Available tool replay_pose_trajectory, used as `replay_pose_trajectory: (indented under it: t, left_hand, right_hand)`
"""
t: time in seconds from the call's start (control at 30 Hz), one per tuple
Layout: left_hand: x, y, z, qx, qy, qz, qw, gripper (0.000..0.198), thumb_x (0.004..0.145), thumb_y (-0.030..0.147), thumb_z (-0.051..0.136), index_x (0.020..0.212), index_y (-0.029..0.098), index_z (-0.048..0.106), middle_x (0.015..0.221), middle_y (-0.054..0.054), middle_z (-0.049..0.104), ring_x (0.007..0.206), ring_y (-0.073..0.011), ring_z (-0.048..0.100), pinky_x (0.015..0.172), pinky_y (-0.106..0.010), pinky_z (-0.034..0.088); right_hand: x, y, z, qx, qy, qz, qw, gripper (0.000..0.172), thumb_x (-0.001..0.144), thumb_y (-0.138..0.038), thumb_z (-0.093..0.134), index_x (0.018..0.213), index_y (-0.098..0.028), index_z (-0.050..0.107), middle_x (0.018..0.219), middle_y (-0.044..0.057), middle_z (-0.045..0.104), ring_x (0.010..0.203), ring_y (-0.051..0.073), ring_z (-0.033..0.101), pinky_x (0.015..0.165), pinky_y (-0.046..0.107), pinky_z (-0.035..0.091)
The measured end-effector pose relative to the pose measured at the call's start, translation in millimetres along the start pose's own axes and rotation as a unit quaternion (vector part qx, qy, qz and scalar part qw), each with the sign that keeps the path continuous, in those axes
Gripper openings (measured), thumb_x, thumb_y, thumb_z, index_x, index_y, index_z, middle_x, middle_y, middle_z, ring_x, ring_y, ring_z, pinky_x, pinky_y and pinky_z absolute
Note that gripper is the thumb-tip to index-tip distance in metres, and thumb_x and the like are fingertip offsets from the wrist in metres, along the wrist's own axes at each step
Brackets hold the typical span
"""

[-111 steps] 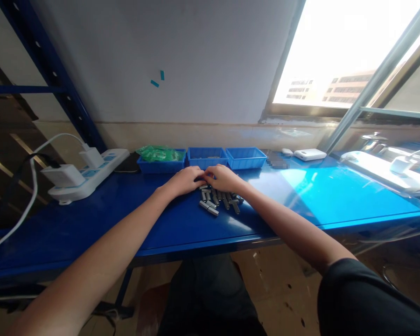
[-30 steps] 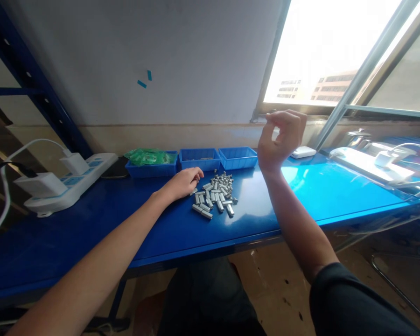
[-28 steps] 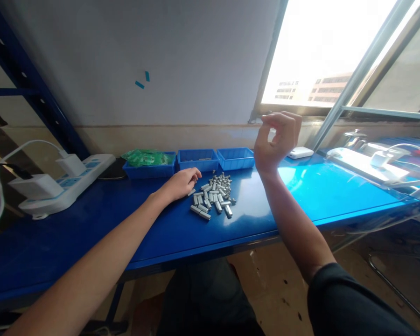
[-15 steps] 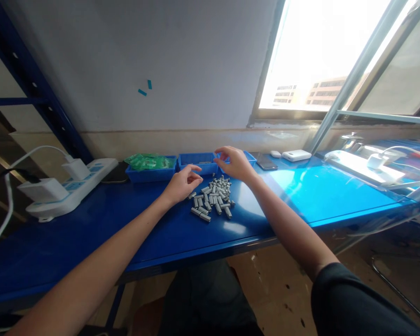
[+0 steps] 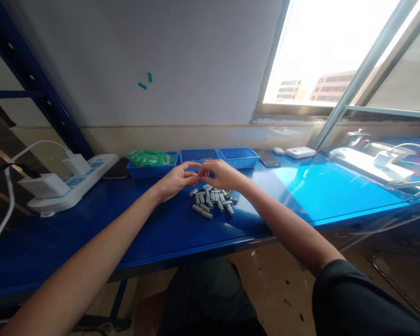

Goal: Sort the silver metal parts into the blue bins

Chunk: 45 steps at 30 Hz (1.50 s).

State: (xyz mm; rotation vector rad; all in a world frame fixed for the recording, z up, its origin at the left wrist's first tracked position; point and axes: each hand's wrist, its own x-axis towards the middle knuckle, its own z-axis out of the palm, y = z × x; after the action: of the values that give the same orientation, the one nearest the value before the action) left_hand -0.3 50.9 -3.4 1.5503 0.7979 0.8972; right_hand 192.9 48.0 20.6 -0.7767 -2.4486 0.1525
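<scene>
A heap of several small grey metal cylinders [image 5: 213,201] lies on the blue table [image 5: 161,224]. My left hand [image 5: 175,178] and my right hand [image 5: 222,173] meet fingertip to fingertip just above the far side of the heap, in front of the middle blue tray [image 5: 199,155]. Both hands are pinched together; whatever sits between the fingertips is too small to make out.
A row of blue trays stands at the wall: the left tray [image 5: 150,167] holds green packets [image 5: 150,157], the right tray [image 5: 238,157] is beside a phone [image 5: 269,159]. A white power strip [image 5: 66,184] with plugged chargers lies at the left. White devices [image 5: 299,152] sit near the window.
My right hand came down from the raised position by the window to the heap and met my left hand, which lifted slightly off the table. The camera view shifted a little.
</scene>
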Motion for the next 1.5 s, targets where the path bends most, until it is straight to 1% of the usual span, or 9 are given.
replay_pose_trajectory:
  t: [0.13,0.27,0.4,0.53,0.73,0.97,1.07,1.3,1.5]
  left_hand:
    - [1.1,-2.1,0.9,0.037,0.017,0.002,0.999,0.062,0.074,0.052,0.071,0.120,0.017,0.050,0.091,-0.006,0.069,0.078,-0.0153,0.063,0.072,-0.028,0.047]
    - [3.6,-8.6,-1.3,0.304,0.027,0.043,0.951,0.045,0.084,0.051,0.056,0.114,0.018,0.057,0.089,-0.007,0.069,0.079,-0.0190,0.063,0.074,-0.032,0.048]
    - [4.4,-12.8,-2.8,0.486,-0.026,0.103,0.867,0.033,0.086,0.044,0.050,0.103,0.020,0.066,0.096,-0.006,0.068,0.085,-0.0209,0.063,0.075,-0.031,0.047]
    - [2.7,-10.2,-1.2,0.505,-0.041,0.101,0.856,0.034,0.088,0.043,0.046,0.105,0.020,0.065,0.099,-0.006,0.068,0.090,-0.0209,0.063,0.076,-0.029,0.048]
    - [1.6,-7.6,0.0,0.524,-0.051,0.100,0.844,0.034,0.089,0.041,0.046,0.107,0.020,0.065,0.102,-0.007,0.066,0.091,-0.0205,0.063,0.078,-0.029,0.048]
    - [0.0,-6.4,0.7,0.534,-0.061,0.095,0.838,0.033,0.089,0.043,0.045,0.106,0.022,0.065,0.105,-0.006,0.064,0.093,-0.0208,0.062,0.079,-0.029,0.047]
    - [-2.4,-2.0,2.6,0.534,-0.066,0.082,0.839,0.034,0.090,0.043,0.044,0.108,0.022,0.064,0.106,-0.006,0.063,0.094,-0.0209,0.062,0.080,-0.029,0.047]
    - [-3.9,3.9,4.2,0.542,-0.082,0.068,0.833,0.036,0.090,0.042,0.042,0.110,0.022,0.064,0.109,-0.007,0.060,0.096,-0.0212,0.061,0.082,-0.029,0.047]
    - [-3.9,3.1,1.5,0.545,-0.087,0.061,0.831,0.040,0.090,0.045,0.040,0.112,0.021,0.064,0.108,-0.008,0.059,0.092,-0.0214,0.061,0.081,-0.030,0.047]
  right_hand:
    - [0.2,3.9,-9.4,-0.049,0.050,0.024,0.997,0.012,0.085,-0.019,0.056,0.091,-0.016,0.065,0.085,0.003,0.066,0.078,0.013,0.059,0.072,0.023,0.041]
    - [-9.2,33.6,-29.8,-0.204,0.212,0.210,0.932,0.021,0.090,-0.027,0.049,0.100,-0.018,0.065,0.093,0.007,0.068,0.089,0.020,0.061,0.080,0.029,0.042]
    - [-17.4,57.5,-28.4,-0.238,0.123,0.342,0.901,0.025,0.088,-0.033,0.051,0.104,-0.020,0.066,0.099,0.007,0.070,0.094,0.024,0.063,0.078,0.031,0.044]
    - [-8.4,47.1,-7.2,-0.216,0.012,0.321,0.922,0.033,0.087,-0.039,0.051,0.112,-0.022,0.064,0.104,0.008,0.070,0.095,0.025,0.064,0.076,0.031,0.045]
    - [-1.8,27.4,-2.0,-0.234,0.066,0.291,0.925,0.030,0.091,-0.035,0.044,0.108,-0.021,0.064,0.103,0.008,0.070,0.094,0.022,0.064,0.076,0.029,0.045]
    - [-5.4,39.0,12.9,-0.231,-0.065,0.274,0.931,0.030,0.088,-0.027,0.045,0.103,-0.018,0.070,0.108,0.012,0.069,0.105,0.026,0.060,0.089,0.034,0.043]
    - [-3.4,41.1,20.4,-0.220,-0.064,0.283,0.931,0.029,0.087,-0.024,0.045,0.094,-0.014,0.072,0.104,0.015,0.069,0.104,0.026,0.060,0.093,0.034,0.041]
    - [-3.1,41.6,19.2,-0.169,-0.072,0.322,0.929,0.024,0.077,-0.015,0.053,0.094,-0.017,0.069,0.096,0.009,0.072,0.091,0.022,0.065,0.075,0.026,0.045]
    - [-0.5,27.5,7.5,-0.119,-0.031,0.259,0.958,0.029,0.079,-0.008,0.046,0.096,-0.017,0.068,0.092,0.004,0.070,0.084,0.016,0.062,0.076,0.023,0.043]
